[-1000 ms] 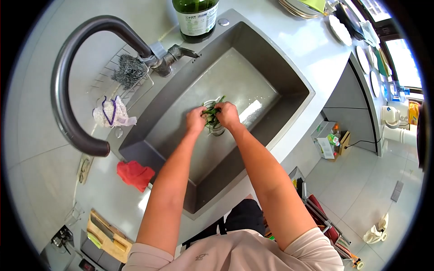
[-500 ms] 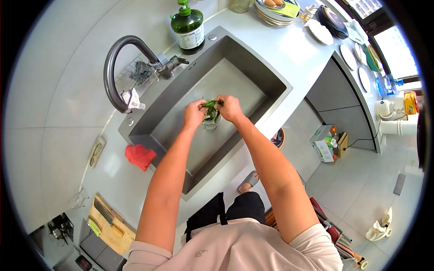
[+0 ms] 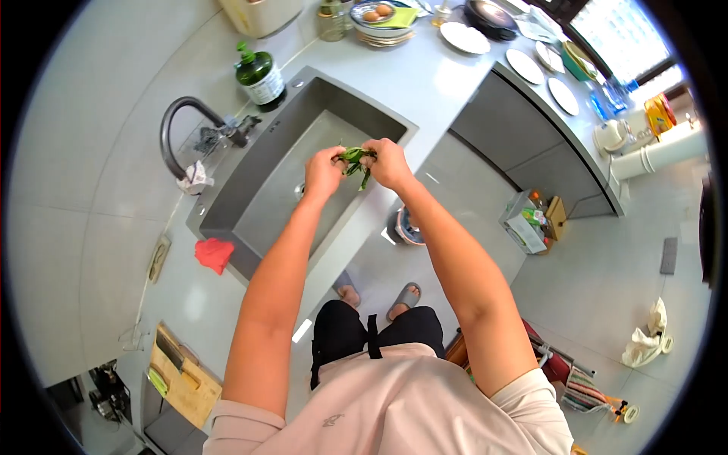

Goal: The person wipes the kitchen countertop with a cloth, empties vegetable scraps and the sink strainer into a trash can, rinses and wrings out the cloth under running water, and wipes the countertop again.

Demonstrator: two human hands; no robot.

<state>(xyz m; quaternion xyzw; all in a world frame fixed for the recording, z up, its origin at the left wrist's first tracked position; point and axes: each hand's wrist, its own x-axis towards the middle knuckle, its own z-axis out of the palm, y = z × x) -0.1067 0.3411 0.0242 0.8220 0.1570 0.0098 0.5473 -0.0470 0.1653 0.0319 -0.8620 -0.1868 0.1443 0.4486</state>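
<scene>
A small bunch of leafy greens (image 3: 355, 158) is stretched between my two hands, over the front right side of the grey sink (image 3: 262, 220). My left hand (image 3: 324, 173) pinches its left end. At the other end, the fingers of my right hand (image 3: 388, 164) are closed on the greens. Some leaves dangle below the fingers. My left forearm crosses the sink, and the drain (image 3: 300, 189) shows beside my left wrist. Which fingertips press on which stems is too small to tell.
A black faucet (image 3: 173, 136) and a green soap bottle (image 3: 260, 76) stand behind the sink. A red cloth (image 3: 213, 255) lies on the counter at left, near a cutting board (image 3: 186, 379) with a knife. On the floor, a bin (image 3: 409, 226) stands below my right forearm.
My hands have moved with the greens from above the drain toward the sink's front edge. The view has shifted, so the bin and both feet show more.
</scene>
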